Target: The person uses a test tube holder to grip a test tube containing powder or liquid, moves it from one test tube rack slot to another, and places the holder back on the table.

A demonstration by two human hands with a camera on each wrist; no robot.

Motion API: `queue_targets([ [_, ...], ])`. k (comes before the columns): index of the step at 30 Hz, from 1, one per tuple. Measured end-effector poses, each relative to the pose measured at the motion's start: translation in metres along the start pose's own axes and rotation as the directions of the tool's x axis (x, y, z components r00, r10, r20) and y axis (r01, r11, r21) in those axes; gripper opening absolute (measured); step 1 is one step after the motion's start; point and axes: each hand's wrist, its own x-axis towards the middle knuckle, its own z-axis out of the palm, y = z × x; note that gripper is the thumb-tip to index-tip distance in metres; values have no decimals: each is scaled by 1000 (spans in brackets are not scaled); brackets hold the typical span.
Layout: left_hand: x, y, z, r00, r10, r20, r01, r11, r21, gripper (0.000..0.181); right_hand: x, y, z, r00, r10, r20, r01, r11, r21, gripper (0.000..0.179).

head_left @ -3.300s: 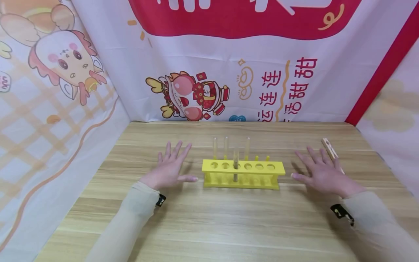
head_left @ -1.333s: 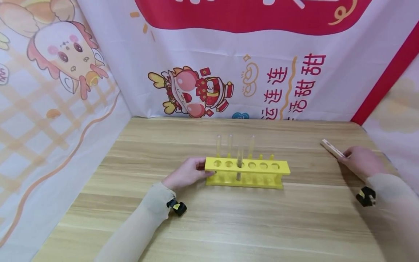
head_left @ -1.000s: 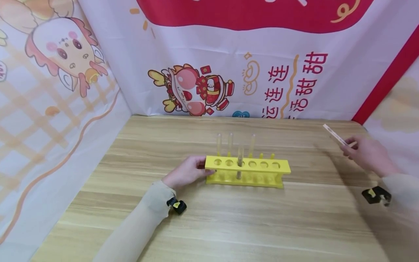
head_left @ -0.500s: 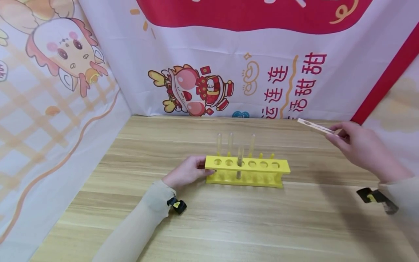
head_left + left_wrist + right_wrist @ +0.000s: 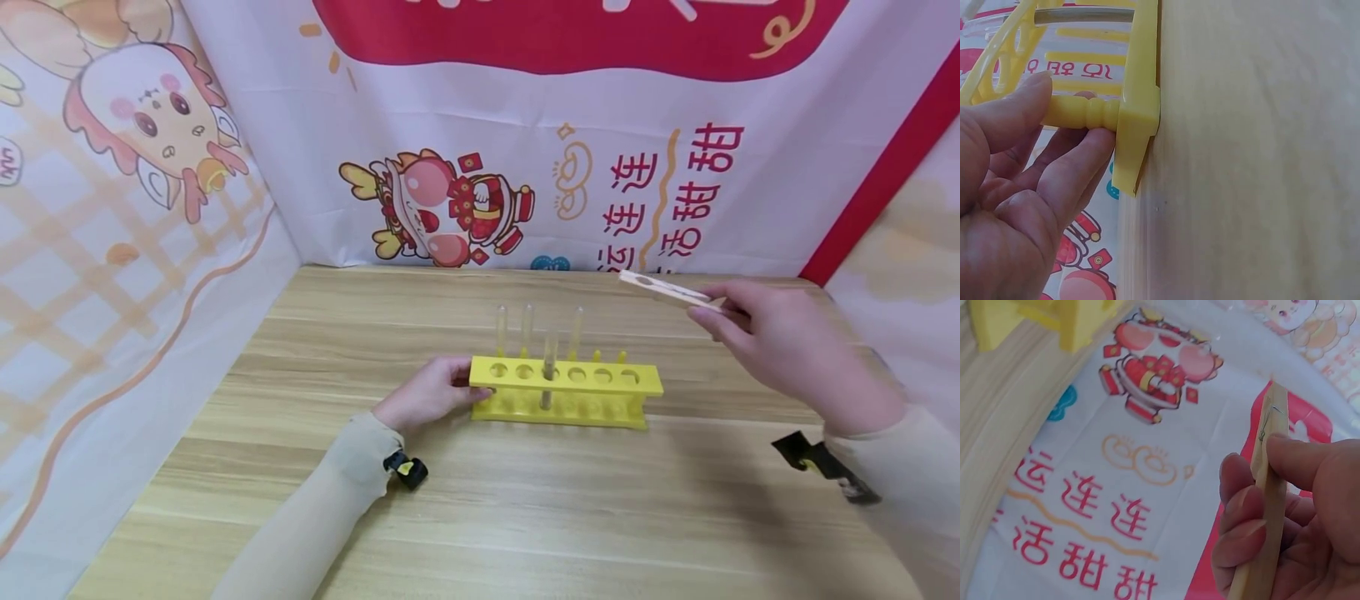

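Note:
A yellow test tube rack stands on the table in the head view. My left hand grips its left post between thumb and fingers, low near the base. One test tube stands upright in the third hole from the left, its lower part dark. Behind the holes, three clear tubes stand upside down on pegs. Above the table, to the rack's back right, my right hand holds a wooden test tube clamp. The clamp points left; its metal spring shows in the right wrist view.
The wood-grain table stretches in front of the rack and to both sides. A printed cloth hangs behind the table's back edge, with more cloth at left and right. Two bare pegs stand at the rack's right end.
My left hand has moved from lying flat on the table to gripping the rack. My right hand has picked up the clamp from the right and carried it up and left toward the rack.

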Motion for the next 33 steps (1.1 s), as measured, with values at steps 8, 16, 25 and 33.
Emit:
queue_targets([
  [8, -2, -1, -1, 1000, 1, -4, -1, 1000, -6, 28, 10, -34, 10, 994, -109, 0, 109, 991, 74, 16],
  [16, 0, -1, 0, 1000, -3, -2, 3, 1000, 11, 27, 15, -51, 22, 992, -124, 38, 120, 988, 99, 15],
  [25, 1, -1, 0, 1000, -14, 1, 14, 1000, 23, 26, 17, -61, 33, 992, -106, 71, 97, 989, 109, 11],
  [33, 0, 2, 0, 1000, -3, 4, 3, 1000, 22, 28, 19, -63, 43, 989, -147, 14, 145, 983, 111, 9],
])
